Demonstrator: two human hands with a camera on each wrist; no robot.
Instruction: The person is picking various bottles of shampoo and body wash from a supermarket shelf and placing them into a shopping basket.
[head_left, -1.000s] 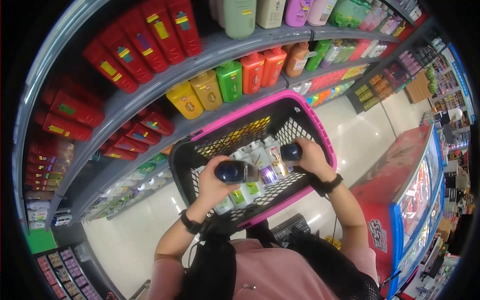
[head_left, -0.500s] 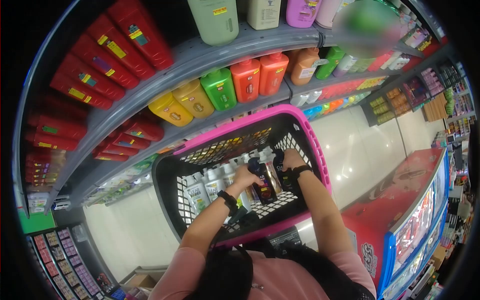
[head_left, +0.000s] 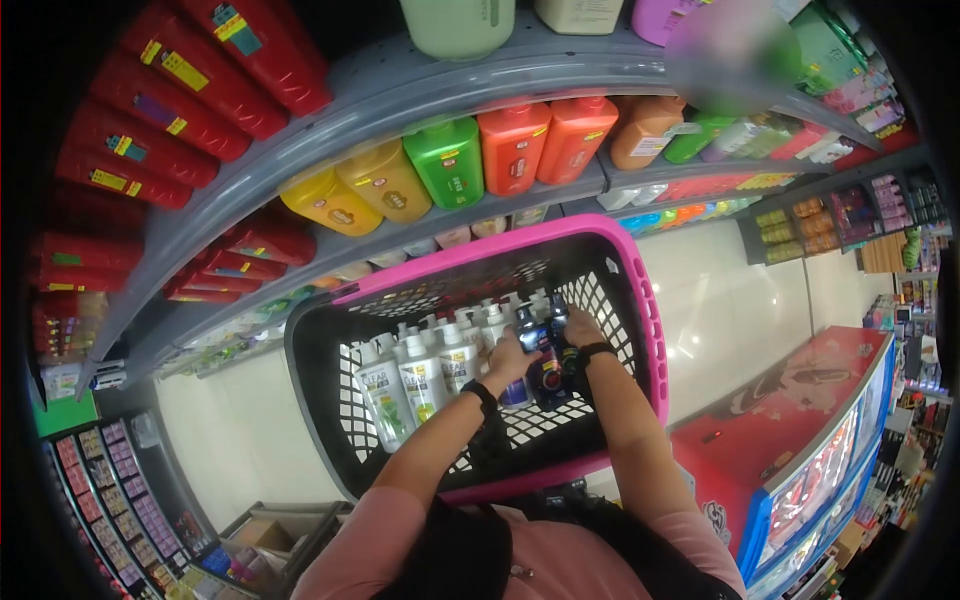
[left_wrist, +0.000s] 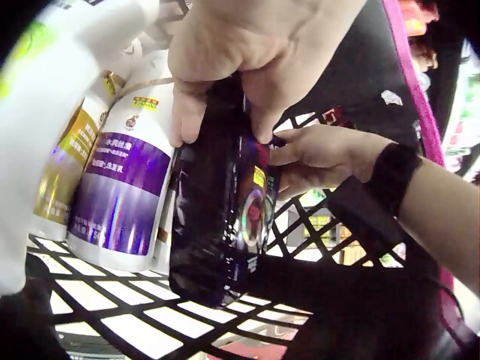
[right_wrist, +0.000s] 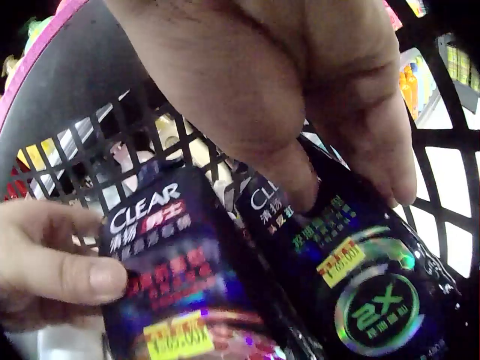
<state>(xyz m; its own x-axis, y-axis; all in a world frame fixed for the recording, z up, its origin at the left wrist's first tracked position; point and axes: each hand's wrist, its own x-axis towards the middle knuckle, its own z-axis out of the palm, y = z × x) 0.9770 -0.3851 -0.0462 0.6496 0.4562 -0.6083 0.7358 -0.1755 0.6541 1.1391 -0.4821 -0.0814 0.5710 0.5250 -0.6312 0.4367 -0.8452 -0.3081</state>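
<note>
In the head view my left hand (head_left: 508,362) grips a dark bottle with red lettering (head_left: 548,382) inside the pink-rimmed black basket (head_left: 480,245). Beside it, my right hand (head_left: 585,330) holds a second dark bottle, whose green-lettered label (right_wrist: 379,307) shows in the right wrist view. The two dark bottles stand side by side near the basket's right end. In the left wrist view, thumb and fingers of the left hand (left_wrist: 255,45) pinch the dark bottle (left_wrist: 206,217) near its top. A white bottle with a purple label (left_wrist: 124,187) stands beside it.
White pump bottles (head_left: 420,380) fill the basket's left part. Shelves with yellow, green and orange bottles (head_left: 515,145) stand beyond the basket, red bottles (head_left: 180,75) at the upper left. A red and blue cabinet (head_left: 780,410) is at the right, an open box (head_left: 265,535) at the lower left.
Both hands have come down into the basket with the dark bottles and moved close together at its right side. Over the last half second the bottles have shifted only slightly.
</note>
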